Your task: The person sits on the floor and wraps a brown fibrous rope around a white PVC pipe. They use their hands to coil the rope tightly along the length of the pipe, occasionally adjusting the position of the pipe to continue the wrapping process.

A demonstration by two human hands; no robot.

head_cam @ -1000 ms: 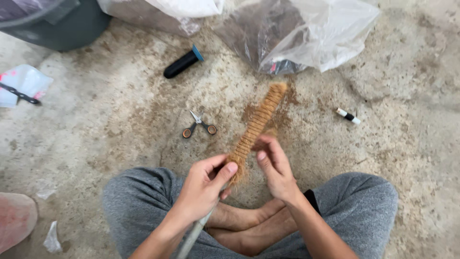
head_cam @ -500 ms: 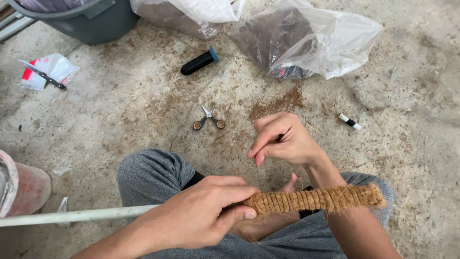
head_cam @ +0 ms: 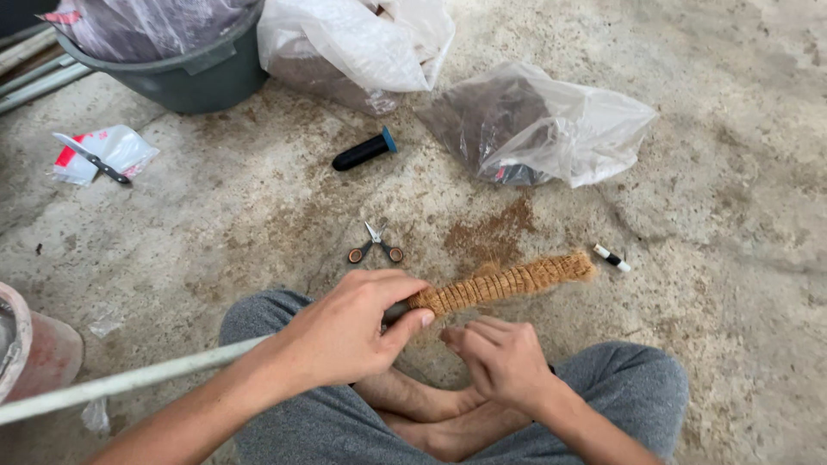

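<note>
Coir-wrapped pole (head_cam: 504, 282) between left fingers (head_cam: 405, 323)

Golden-brown coir wrapping (head_cam: 504, 282), ridged in tight bands, covers the end of a pale white pole (head_cam: 129, 379). Grey trousers (head_cam: 620, 387) on the sitter. The floor (head_cam: 732, 258) is mottled grey-beige concrete, with a rusty brown dust patch (head_cam: 491, 234). Small scissors (head_cam: 374, 244) show silver blades and brown handle loops. There's a black cylinder with a blue cap (head_cam: 365, 151), a dark grey-green tub (head_cam: 185, 73), and clear plastic bags of dark brown fibre (head_cam: 534, 125). A little black-and-white tube (head_cam: 612, 257) too.
</note>
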